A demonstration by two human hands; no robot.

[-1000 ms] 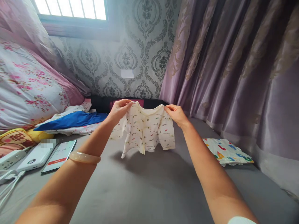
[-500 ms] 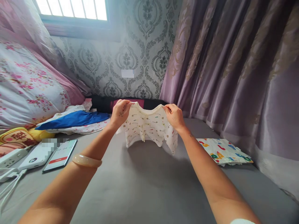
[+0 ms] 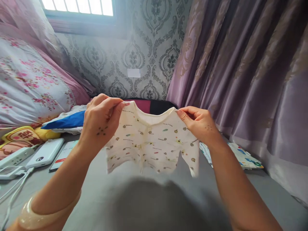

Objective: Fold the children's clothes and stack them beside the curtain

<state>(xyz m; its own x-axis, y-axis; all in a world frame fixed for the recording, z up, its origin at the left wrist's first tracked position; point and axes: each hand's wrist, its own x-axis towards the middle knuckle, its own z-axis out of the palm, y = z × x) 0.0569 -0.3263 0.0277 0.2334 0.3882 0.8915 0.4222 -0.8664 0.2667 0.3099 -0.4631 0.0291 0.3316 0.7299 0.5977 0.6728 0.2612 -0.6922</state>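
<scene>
A small white baby shirt point(image 3: 154, 141) with a scattered little print hangs spread between my hands, above the grey bed sheet point(image 3: 96, 205). My left hand point(image 3: 102, 120) pinches its shoulder on the left side of the neckline. The opposite shoulder is pinched between the thumb and fingers of my right hand point(image 3: 198, 123). The neckline faces up, and the lower edge hangs free over a dark shadow on the sheet. One sleeve dangles at the right; the left sleeve is partly hidden behind my left hand and wrist.
At the left lie a power strip point(image 3: 18, 157), a white power bank point(image 3: 47, 154) with cables, and a phone point(image 3: 64, 155). A blue garment point(image 3: 64, 120) tops other clothes behind them. Folded printed cloth point(image 3: 245, 155) lies at the right, beside the purple curtain point(image 3: 240, 64).
Both hands have come closer to me with the baby shirt, which now looks larger and hangs higher off the sheet. Both grips on the shoulders stay the same.
</scene>
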